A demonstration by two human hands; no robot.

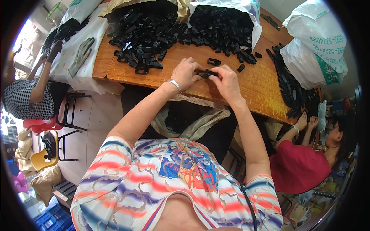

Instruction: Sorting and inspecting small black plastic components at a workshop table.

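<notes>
While both hands pinch one small black plastic clip (206,72) between them — left hand (186,73), right hand (227,81) — another clip (214,61), seemingly alike, lies just beyond the fingers.

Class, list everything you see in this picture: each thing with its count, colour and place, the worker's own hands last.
table: one, brown wood, centre
plastic clips: many, black, heaped at the table's far side
loose clip: one, black, beyond the hands
white sacks: several, around the table
glove: one, grey, far left
co-workers: two, at the left and right edges
bracelet: one, silver, left wrist
left hand: pinching the held clip
right hand: gripping it too
</notes>
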